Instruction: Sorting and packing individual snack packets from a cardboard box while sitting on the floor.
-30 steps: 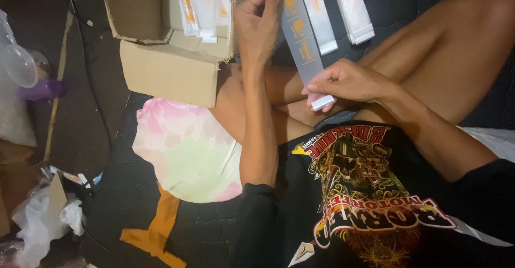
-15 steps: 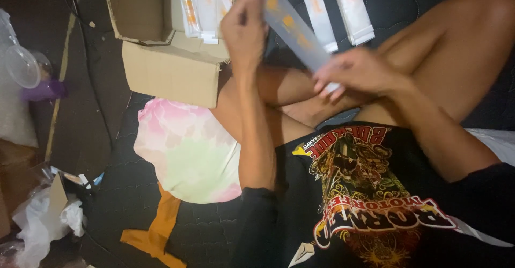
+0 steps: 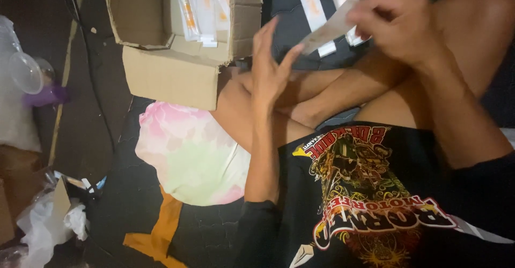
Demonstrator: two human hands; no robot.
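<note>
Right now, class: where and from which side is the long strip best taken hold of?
Grip the strip by its free lower-left end, coming from the left. It is long, flat and thin, and slopes up to the right hand, which pinches its upper end. The left hand is open, its fingers right at the free end.

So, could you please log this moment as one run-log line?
right hand: holds flat packet | left hand: open, fingertips at packet | cardboard box: open, packets inside
</note>
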